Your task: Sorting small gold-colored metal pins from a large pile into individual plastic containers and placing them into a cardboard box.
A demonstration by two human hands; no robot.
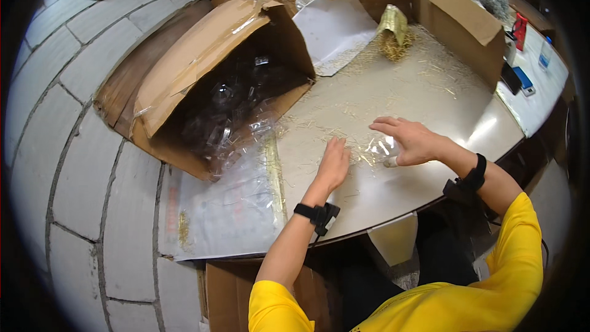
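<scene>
My left hand (334, 163) is over the table with its fingers stretched forward, holding nothing that I can see. To its right, my right hand (415, 141) has its fingers and thumb apart, with something pale around the thumb tip. Between the two hands lie shiny gold straw-like strands (367, 158) and what looks like a clear plastic piece (385, 146), its outline lost in glare. Whether the right hand touches it I cannot tell. Black bands with small boxes circle both forearms.
A tipped cardboard box (203, 61) holds several clear plastic containers (224, 101) at left. Farther back, a gold bag (393, 19) spills strands beside a cardboard wall (461, 18). A small blue device (523, 79) and a bottle (545, 52) stand at right. Plastic sheeting (227, 209) covers the table's left end.
</scene>
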